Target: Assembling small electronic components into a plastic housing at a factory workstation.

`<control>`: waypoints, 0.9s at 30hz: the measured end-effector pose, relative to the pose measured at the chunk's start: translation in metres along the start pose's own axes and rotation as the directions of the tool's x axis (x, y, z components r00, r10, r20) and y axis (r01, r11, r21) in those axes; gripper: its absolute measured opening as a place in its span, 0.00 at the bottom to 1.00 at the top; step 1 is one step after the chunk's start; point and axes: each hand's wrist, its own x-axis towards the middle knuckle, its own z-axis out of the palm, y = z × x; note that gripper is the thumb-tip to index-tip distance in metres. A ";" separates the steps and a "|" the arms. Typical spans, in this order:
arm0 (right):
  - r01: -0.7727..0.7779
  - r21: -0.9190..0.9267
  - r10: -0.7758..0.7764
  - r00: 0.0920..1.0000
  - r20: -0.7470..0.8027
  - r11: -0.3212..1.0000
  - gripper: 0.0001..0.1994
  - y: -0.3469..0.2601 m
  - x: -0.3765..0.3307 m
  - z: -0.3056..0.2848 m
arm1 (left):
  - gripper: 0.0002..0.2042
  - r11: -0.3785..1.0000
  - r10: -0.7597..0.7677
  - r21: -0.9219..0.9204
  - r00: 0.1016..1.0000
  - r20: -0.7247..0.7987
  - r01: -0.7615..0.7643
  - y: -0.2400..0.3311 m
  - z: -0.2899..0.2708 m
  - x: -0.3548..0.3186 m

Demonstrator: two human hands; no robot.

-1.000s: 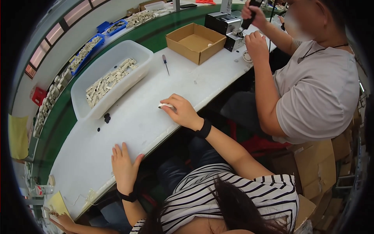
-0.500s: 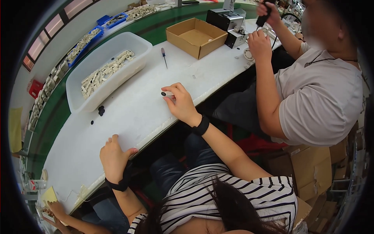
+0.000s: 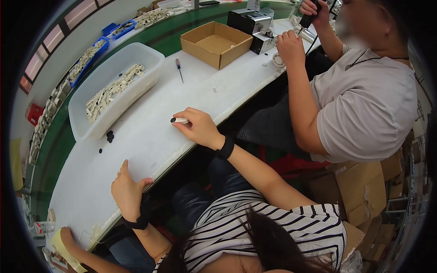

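Note:
Between its thumb and fingers my right hand (image 3: 199,127) pinches a small white plastic part (image 3: 182,120) with a round black end, held over the white table. My left hand (image 3: 129,187) rests at the table's near edge, thumb stretched out and nothing in it. Beyond it on the tabletop lie several small black discs (image 3: 110,136), a few bunched together and one apart. Farther off stands a translucent plastic tub (image 3: 157,61) with a heap of white parts (image 3: 111,95) in it.
A screwdriver (image 3: 179,69) lies beside an open cardboard box (image 3: 191,44). Past the box stands a black and silver machine (image 3: 255,28). On my right sits a co-worker (image 3: 364,100) holding a black tool (image 3: 309,17). Another person's arm (image 3: 86,252) shows at lower left.
My right hand has moved a little left and nearer with the white part. The left hand stays at the edge. At lower left, the other person's hand and yellow sheet have shifted.

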 end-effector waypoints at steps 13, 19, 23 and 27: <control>0.059 -0.080 -0.063 0.997 -0.042 0.995 0.09 0.002 -0.002 0.005 | 0.41 0.998 0.042 0.040 0.998 0.036 -0.044 0.007 -0.012 0.003; 0.079 -0.103 -0.085 0.995 -0.058 0.992 0.08 0.005 -0.001 0.006 | 0.41 0.999 0.031 0.040 1.000 0.000 -0.031 0.002 -0.003 -0.002; 0.074 -0.101 -0.081 0.994 -0.071 0.992 0.08 0.005 -0.002 0.005 | 0.42 0.999 0.028 0.038 1.000 0.013 -0.028 0.005 -0.005 -0.001; 0.072 -0.094 -0.078 0.995 -0.066 0.993 0.08 0.003 -0.002 0.007 | 0.42 0.999 0.014 0.040 1.000 0.009 -0.014 0.003 -0.005 -0.002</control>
